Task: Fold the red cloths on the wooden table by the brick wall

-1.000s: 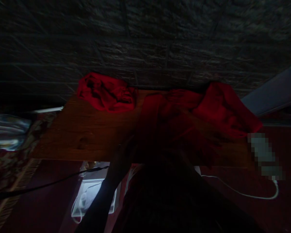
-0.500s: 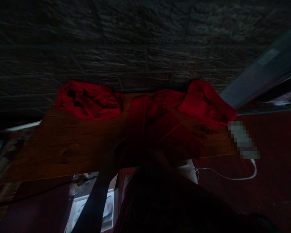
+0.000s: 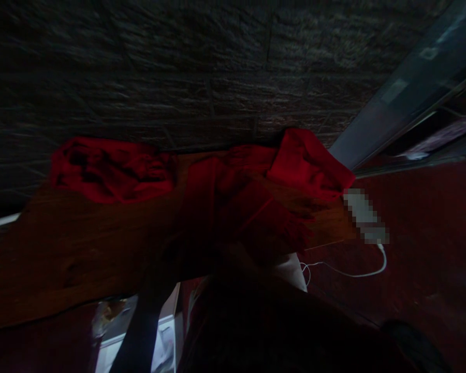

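Lying by shadowed hands (image 3: pixel 171 254): fringed red cloth (image 3: pixel 233 199).

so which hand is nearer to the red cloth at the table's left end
Left. The left hand is lower in view and to the right of that red cloth; the right hand, hard to make out in the dark, is farther right.

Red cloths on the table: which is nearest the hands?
The middle red cloth, fringe pointing right: it comes nearest the front of the table, while the crumpled left cloth and the right cloth stop farther back.
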The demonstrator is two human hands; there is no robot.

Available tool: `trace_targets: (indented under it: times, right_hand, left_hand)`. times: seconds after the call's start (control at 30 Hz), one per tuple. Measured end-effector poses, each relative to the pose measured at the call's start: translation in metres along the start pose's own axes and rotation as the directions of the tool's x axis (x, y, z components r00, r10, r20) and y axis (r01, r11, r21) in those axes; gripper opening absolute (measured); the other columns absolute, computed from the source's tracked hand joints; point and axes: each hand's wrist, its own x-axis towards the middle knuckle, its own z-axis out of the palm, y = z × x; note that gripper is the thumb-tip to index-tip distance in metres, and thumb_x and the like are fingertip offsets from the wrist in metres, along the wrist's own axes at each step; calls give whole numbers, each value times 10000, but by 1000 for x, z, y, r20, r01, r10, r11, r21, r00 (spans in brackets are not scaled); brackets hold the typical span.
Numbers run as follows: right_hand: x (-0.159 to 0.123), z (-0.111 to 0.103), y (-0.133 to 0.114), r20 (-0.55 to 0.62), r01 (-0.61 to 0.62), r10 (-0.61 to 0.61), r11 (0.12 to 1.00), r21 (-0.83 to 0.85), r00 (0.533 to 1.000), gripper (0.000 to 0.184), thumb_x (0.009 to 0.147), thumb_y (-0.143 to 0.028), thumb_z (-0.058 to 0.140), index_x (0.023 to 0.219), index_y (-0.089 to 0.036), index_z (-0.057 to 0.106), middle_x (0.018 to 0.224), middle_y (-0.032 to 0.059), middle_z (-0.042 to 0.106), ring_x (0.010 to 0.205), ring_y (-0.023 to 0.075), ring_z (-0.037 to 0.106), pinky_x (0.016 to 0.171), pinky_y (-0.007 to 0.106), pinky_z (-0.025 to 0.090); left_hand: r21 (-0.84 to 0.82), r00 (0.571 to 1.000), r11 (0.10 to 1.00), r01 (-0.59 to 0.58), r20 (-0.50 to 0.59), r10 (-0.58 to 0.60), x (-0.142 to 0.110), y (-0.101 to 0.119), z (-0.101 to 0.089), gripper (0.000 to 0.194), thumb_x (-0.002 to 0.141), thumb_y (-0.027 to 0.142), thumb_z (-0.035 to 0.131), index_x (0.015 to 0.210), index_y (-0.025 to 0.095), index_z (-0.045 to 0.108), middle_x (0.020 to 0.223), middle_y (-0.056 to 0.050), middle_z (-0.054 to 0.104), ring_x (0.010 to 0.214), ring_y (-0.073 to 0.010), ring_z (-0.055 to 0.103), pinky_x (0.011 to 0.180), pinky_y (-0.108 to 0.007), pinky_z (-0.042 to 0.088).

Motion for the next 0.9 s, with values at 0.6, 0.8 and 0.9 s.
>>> trace_targets:
  times: [0.6, 0.8, 0.9]
  right_hand:
    - [-7, 0, -1, 17, 61, -58, 949, -310, 998, 216, 931, -235, 539, 1026, -221, 732, 981, 82, 735, 786, 164, 681, 701, 245, 505]
    - [-41, -45, 48, -407, 21, -256, 866, -500, 877, 465, 969, -291, 462, 1423, -201, 507, 1434, 171, 509, 1315, 296, 482, 1064, 457, 432]
    - [-48, -67, 90, -567, -127, -305, 791, -598, 765, 641, 952, -394, 502, 1524, -150, 344, 1572, 221, 283, 1461, 372, 243, 1094, 572, 366]
  left_hand:
    - [93, 986, 995, 35, -164, -19, -3, 24, -1, 405, 984, 407, 393, 1304, 237, 572, 1329, -115, 600, 1279, -308, 520, 1112, -556, 379]
    - [169, 931, 915, -365, 44, 363, 26, 51, -2, 567, 1000, 307, 381, 1545, 234, 243, 1596, -98, 304, 1475, -273, 272, 1175, -517, 308]
    - [208, 912, 888, -410, 113, 394, 44, 60, 6, 612, 1004, 366, 366, 1558, 165, 203, 1594, -137, 296, 1480, -283, 255, 1177, -509, 309]
